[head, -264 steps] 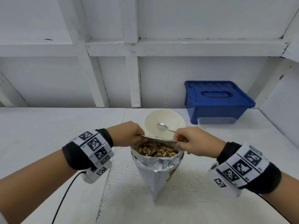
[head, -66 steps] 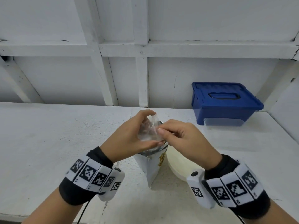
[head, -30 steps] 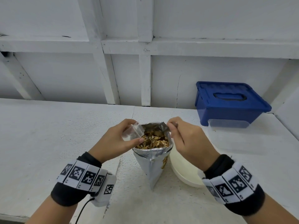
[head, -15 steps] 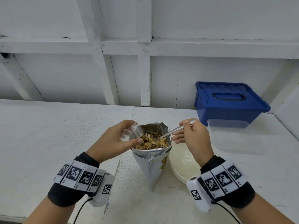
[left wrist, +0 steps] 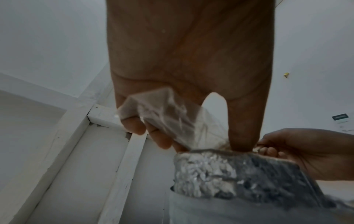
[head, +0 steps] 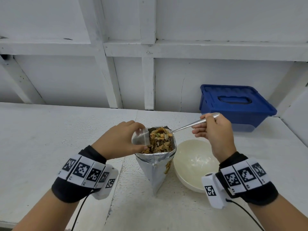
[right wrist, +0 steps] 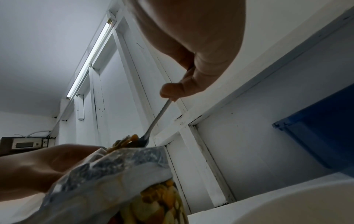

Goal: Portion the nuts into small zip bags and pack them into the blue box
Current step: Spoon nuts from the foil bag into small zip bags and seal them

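A silver foil nut bag stands open in the middle of the white table, full of mixed nuts. My left hand holds a small clear zip bag open at the foil bag's left rim; the zip bag shows between thumb and fingers in the left wrist view. My right hand grips a metal spoon by its handle. The spoon bowl is heaped with nuts just above the foil bag. The blue box sits lidded at the back right.
A cream bowl with nothing in it stands right of the foil bag, under my right wrist. White wall framing runs behind the table. Cables trail from both wrist cameras toward the front edge.
My right hand has lifted the spoon out of the foil bag with a load of nuts, moving up and right. My left hand has kept the zip bag at the rim.
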Demonstrator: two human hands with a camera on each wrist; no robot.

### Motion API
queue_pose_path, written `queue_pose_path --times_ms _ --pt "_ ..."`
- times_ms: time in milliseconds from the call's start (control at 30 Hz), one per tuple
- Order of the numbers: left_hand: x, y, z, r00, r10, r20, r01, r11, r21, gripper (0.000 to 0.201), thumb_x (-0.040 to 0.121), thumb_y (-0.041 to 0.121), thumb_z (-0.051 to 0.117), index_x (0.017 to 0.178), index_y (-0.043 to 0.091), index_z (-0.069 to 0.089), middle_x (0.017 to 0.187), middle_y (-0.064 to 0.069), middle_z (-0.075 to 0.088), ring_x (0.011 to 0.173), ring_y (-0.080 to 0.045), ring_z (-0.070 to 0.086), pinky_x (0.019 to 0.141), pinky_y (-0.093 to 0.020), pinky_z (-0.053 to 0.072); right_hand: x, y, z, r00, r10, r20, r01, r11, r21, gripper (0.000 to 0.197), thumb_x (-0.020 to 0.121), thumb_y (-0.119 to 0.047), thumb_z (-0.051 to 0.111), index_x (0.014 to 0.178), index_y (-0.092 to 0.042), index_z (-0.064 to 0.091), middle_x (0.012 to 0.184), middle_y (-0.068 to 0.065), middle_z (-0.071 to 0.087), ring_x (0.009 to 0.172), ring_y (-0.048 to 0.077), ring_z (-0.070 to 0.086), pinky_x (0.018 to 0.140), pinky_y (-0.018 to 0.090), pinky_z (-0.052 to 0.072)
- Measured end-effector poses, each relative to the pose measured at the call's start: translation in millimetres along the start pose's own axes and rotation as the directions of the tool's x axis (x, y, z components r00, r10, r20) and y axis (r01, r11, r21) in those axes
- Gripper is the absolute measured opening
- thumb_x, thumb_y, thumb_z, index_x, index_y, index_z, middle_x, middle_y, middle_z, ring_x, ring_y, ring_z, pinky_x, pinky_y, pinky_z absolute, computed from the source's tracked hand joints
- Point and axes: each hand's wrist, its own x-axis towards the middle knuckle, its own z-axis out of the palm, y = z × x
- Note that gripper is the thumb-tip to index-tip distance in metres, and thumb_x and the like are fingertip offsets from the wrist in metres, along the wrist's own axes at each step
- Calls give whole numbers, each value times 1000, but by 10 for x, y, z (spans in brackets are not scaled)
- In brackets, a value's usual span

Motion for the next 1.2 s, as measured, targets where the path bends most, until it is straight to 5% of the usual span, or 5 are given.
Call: queue_pose_path --times_ms 167,400,767,900,1200 --pt "67 59 62 1000 -9 -9 8 996 -92 60 74 48 70 123 23 49 107 11 50 97 -10 45 81 -23 39 -17 -24 97 998 -30 48 30 1000 -1 22 97 -8 37 82 -8 53 63 14 62 45 14 60 42 21 49" --pt "46 95 170 995 -25 -93 -4 954 -301 59 71 43 75 120 17 52 98 14 53 87 8 48 70 -4 37 -118 -136 320 956 -222 191 248 961 -121 23 98 -13 38 80 -17 52 59 5 61 48 14 60 48 23 51" --pt "-39 28 288 949 -170 -264 -13 819 -574 52 71 47 74 112 28 48 99 9 59 89 4 57 70 -10 48 -113 -463 267 645 -713 273 763 618 -190 18 95 -23 37 93 -12 52 66 -6 58 60 4 62 48 20 51" --pt "-98 -29 233 939 -205 -276 -2 800 -599 39 79 23 68 112 24 48 93 7 60 61 8 57 48 -8 43 -79 -408 110 644 -729 232 764 599 -241 19 96 -24 36 94 -13 51 64 -6 58 59 5 62 48 22 51" --pt "-117 -64 238 960 -219 -174 98 845 -526 44 80 31 67 119 25 48 93 14 57 52 9 55 42 -14 40 -276 299 208 586 -638 499 806 519 -284 26 98 -36 30 101 -19 50 68 1 62 58 12 59 56 14 45"
